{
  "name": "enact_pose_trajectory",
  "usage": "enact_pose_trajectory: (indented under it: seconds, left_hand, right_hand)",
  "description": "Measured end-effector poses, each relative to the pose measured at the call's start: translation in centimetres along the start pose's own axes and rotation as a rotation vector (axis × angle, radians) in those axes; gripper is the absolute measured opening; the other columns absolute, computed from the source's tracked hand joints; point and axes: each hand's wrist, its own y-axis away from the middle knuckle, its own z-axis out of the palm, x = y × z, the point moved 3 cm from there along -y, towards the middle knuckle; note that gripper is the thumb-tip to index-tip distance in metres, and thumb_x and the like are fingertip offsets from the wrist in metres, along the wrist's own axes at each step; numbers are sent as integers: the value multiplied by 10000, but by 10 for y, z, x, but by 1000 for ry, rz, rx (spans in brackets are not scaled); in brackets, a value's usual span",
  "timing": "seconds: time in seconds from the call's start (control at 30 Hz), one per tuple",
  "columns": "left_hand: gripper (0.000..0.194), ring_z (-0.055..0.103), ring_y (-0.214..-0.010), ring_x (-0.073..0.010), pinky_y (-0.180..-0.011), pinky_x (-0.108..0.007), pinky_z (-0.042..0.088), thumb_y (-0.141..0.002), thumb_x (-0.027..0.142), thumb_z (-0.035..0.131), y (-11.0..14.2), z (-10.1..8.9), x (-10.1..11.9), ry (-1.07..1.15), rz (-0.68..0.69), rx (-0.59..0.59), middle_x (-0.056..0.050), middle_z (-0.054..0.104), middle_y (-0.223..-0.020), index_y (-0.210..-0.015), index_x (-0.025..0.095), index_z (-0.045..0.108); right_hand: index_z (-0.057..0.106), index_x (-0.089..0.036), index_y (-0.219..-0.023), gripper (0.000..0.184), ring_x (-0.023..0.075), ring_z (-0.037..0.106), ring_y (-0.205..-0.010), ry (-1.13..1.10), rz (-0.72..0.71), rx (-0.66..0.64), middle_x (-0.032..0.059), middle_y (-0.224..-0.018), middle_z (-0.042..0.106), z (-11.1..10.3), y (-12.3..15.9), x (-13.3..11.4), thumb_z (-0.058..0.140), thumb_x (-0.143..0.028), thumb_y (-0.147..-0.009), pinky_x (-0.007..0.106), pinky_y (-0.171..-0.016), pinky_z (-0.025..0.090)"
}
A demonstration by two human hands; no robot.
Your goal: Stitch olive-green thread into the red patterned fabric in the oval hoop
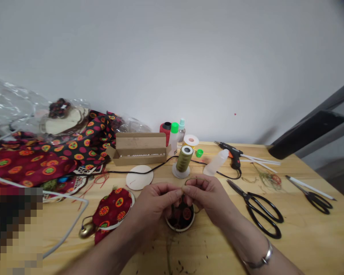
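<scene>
My left hand point(163, 196) and my right hand point(203, 194) meet at the fingertips, both closed in a pinch. A thin olive thread point(199, 209) curves out beside my right fingers; the part between the fingertips is too small to see clearly. Just below them sits a round, dark patterned fabric piece with a pale rim point(180, 229), partly covered by my fingers. By my left forearm lies a red patterned fabric piece point(111, 208) with a brass-coloured bell point(87, 230). Behind my hands stands a spool of olive thread point(184, 161).
Large black-handled scissors point(256, 208) lie right of my right forearm. Farther back are a glue gun point(232, 154), a white squeeze bottle point(216, 162) and an open cardboard box point(140, 156). Patterned fabric point(83, 143) is heaped at left. Smaller scissors point(312, 196) lie far right.
</scene>
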Motion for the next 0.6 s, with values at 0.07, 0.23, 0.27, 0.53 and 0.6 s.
enact_pose_trajectory:
  seconds: [0.07,0.23,0.27,0.53,0.6]
  left_hand:
    - [175,320,-396,-20,-386,-185,165,-709,296,642,-1,0,-1,30,-26,-4,-9,597,-588,-681,128,683]
    - [184,282,-358,-11,-370,-198,103,-681,294,662,1,1,0,23,-65,3,9,546,-512,-648,115,682]
    - [185,276,-356,-11,-372,-200,94,-680,292,662,1,1,1,19,-67,6,12,534,-498,-641,113,681]
    - [154,262,-347,-15,-370,-203,85,-673,253,654,3,2,2,27,-58,55,31,499,-457,-603,116,666]
    - [150,258,-339,-13,-365,-201,88,-675,251,651,2,2,1,12,-57,72,37,500,-454,-598,122,662]
  right_hand:
    - [546,-129,-625,235,55,467,-379,-5,-1,-6,-42,-416,539,0,1,-1,724,-281,-600,154,-375,319]
    - [570,-118,-627,223,51,468,-382,-5,0,-18,-33,-443,558,-1,2,-4,737,-261,-586,153,-371,314]
    - [577,-116,-629,215,51,471,-386,-3,1,-27,-29,-451,563,-1,2,-4,734,-259,-593,154,-371,315]
    - [578,-120,-626,203,53,452,-364,-7,16,-36,-28,-431,561,-1,2,-1,717,-267,-617,157,-353,292]
    - [572,-120,-622,201,49,446,-358,-15,22,-42,-30,-426,556,0,2,0,708,-268,-627,155,-352,283]
